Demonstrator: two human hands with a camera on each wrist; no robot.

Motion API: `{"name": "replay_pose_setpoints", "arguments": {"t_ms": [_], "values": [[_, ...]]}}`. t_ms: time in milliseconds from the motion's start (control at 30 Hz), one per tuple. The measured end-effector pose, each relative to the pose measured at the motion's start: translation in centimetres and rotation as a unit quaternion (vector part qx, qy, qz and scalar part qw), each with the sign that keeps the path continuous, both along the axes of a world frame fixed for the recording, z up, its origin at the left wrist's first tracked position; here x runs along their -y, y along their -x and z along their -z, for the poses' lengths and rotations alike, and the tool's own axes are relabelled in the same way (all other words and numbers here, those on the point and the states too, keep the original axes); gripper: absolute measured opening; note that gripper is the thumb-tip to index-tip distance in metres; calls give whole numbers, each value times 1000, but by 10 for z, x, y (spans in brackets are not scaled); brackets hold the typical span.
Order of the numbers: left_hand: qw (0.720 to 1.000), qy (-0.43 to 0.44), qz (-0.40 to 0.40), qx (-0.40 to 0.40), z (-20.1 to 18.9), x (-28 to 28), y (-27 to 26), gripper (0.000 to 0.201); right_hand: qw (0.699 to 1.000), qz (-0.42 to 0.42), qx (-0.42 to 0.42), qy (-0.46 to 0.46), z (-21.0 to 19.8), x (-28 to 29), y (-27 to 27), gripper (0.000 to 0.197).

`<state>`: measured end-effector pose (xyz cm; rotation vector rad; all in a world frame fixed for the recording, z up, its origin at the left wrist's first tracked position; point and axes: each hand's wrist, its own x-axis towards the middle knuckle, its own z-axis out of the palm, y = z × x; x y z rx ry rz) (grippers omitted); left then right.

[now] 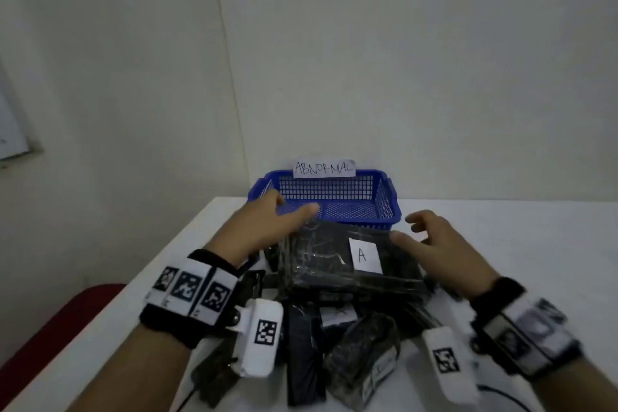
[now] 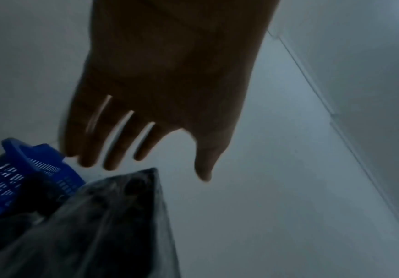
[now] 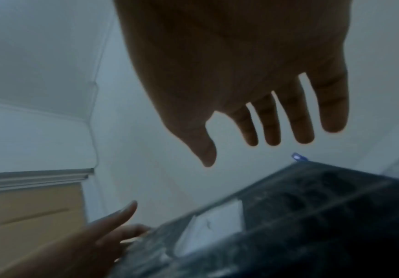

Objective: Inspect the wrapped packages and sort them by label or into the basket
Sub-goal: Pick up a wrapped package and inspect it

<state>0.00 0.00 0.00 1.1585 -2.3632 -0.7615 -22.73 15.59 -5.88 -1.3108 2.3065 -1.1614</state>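
Both hands, left (image 1: pixel 267 224) and right (image 1: pixel 438 241), hover open-fingered beside the flat black film-wrapped "A" package (image 1: pixel 347 261) at frame centre: probably stiff, slippery, best gripped by opposite edges.

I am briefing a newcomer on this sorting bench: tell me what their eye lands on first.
First comes the blue basket at the far edge of the white table, with a paper sign reading ABNORMAL on its back rim. In front of it lies a heap of dark wrapped packages; the top package bears a white label marked A. The left hand and right hand reach for it from either side, fingers spread.
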Motion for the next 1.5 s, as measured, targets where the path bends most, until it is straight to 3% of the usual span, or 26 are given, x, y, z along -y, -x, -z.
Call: {"name": "replay_pose_setpoints", "arguments": {"t_ms": [67, 133, 267, 400, 467, 533, 700, 800, 900, 1067, 1167, 1400, 1500], "values": [[996, -37, -20, 82, 13, 2, 6, 82, 997, 61, 34, -32, 12, 8, 2, 69], [994, -78, -33, 73, 29, 2, 6, 104, 993, 56, 51, -85, 24, 11, 2, 71], [996, -51, -69, -9, 38, -9, 3, 69, 996, 33, 66, -59, 36, 14, -3, 57], [987, -35, -73, -139, 36, -15, 0, 50, 985, 24, 163, 48, 30, 11, -7, 50], [974, -32, -71, -212, 26, -15, 0, 49, 979, 21, 170, 113, 20, 9, -9, 46], [955, -21, -61, -289, 11, -15, 4, 53, 965, 17, 177, 192, 6, 9, -7, 48], [868, -89, -38, -487, -9, -16, 21, 52, 917, -65, 250, 304, -37, 7, 6, 65], [859, -128, -8, -495, -6, -18, 36, 46, 899, -91, 279, 326, -47, 13, 18, 65], [863, -141, 13, -485, 3, -14, 50, 55, 880, -96, 295, 359, -46, 22, 30, 63], [887, -113, 13, -448, 20, -6, 62, 73, 889, -102, 304, 326, -33, 28, 42, 63], [888, -91, 21, -451, 19, -1, 71, 79, 887, -128, 313, 316, -29, 22, 47, 63], [877, -101, 76, -463, 11, 4, 86, 81, 900, -108, 233, 353, -39, 5, 50, 70], [862, -97, 87, -489, 11, 13, 77, 78, 909, -87, 173, 368, -43, 14, 40, 63]]}}
